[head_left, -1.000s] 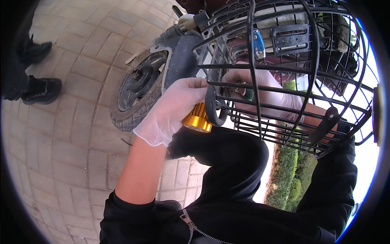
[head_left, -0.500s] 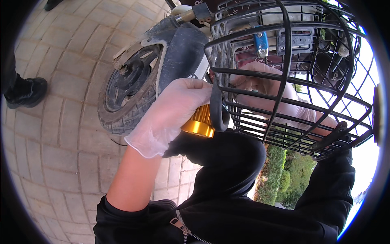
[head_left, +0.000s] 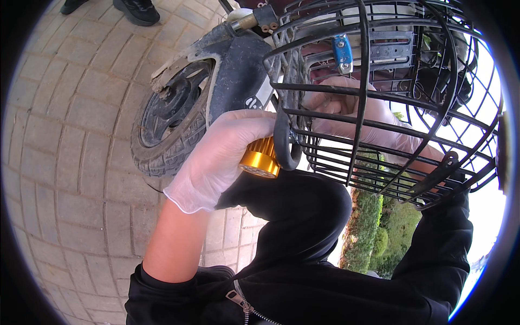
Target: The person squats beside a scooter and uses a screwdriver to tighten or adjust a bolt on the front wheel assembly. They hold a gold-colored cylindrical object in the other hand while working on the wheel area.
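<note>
My left hand, in a thin translucent glove, is closed around a gold ribbed spotlight with a round face. The lamp sits against a black curved tube on the left side of the black wire basket; the far fingers of this hand are hidden. Inside the basket, my gloved right hand has its fingers bent and pressed together close to the left wall. Basket wires partly cover it, and what the fingers hold, if anything, cannot be made out.
Left of the basket are the scooter's front wheel and dark dusty fender. A blue clamp-like part and slotted metal plate show through the wires. Another person's black shoe stands on the paving at the top left.
The spotlight has tilted, showing more of its face. The basket has shifted slightly left in view. The other person's shoe has moved from the left side to the top.
</note>
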Available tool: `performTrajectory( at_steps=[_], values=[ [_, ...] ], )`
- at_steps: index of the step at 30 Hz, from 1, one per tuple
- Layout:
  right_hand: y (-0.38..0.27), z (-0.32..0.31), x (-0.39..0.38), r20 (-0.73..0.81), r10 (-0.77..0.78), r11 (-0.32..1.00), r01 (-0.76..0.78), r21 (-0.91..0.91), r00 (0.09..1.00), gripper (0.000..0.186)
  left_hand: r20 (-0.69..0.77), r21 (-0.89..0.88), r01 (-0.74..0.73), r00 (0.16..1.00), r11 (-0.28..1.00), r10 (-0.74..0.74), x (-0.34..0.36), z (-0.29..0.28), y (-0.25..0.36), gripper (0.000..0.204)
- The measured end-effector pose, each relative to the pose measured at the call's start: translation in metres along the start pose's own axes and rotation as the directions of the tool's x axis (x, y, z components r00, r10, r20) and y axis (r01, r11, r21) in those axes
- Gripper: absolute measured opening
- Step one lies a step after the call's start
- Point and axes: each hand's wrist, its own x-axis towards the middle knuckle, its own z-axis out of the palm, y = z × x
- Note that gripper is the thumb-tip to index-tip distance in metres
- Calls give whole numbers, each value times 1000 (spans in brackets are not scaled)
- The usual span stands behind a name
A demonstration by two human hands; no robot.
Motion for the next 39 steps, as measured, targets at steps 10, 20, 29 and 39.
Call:
performTrajectory(
  at_steps=[10,20,29,39],
  values=[
    [-12,-7,6,18,79,992,-77,-102,997,36,167,247,-184,975,951,145,-4,-4,3,20],
    [-16,0,-2,-47,147,985,-151,-79,988,25,130,236,-311,949,921,287,-4,0,-9,26],
    [-13,-6,7,-27,134,984,-137,-113,991,25,5,-14,-53,999,998,53,-5,3,-5,29],
    [-17,-12,8,-19,155,967,-156,-202,988,27,-49,-5,-3,999,1000,2,-2,-1,-9,31]
  ],
)
